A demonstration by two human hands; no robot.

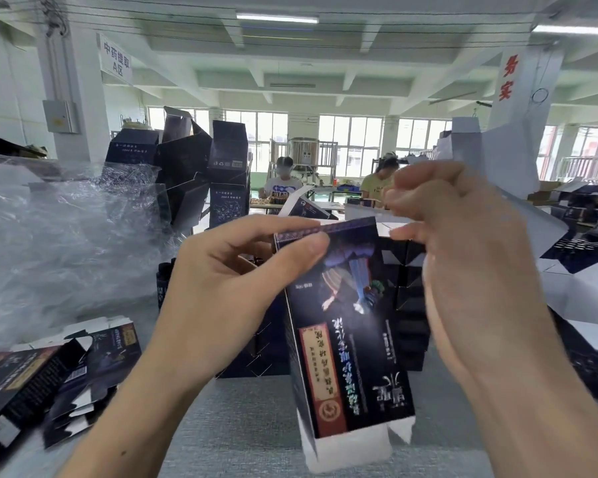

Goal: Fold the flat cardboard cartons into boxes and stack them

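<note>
2 hands show: 1 left hand (235, 270) and 1 right hand (463, 263). Between them is 1 carton (349, 339). On the surface (242, 426) at left lies 1 heap of flat cartons (49, 374), too overlapped to count. Behind it stand at least 5 boxes (194, 160). At the back sit 2 people, 1 white shirt (283, 186) and 1 yellow shirt (377, 188). 1 sign (116, 58) and 1 tank (306, 151) show.

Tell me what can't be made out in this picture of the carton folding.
Head view.
Top opening of dark printed cardboard carton: hidden behind left hand and right hand.
Grip of right hand: motion-blurred.
Pile of flat dark cartons: cut off by left edge.
White bottom flaps: blurred.
</note>
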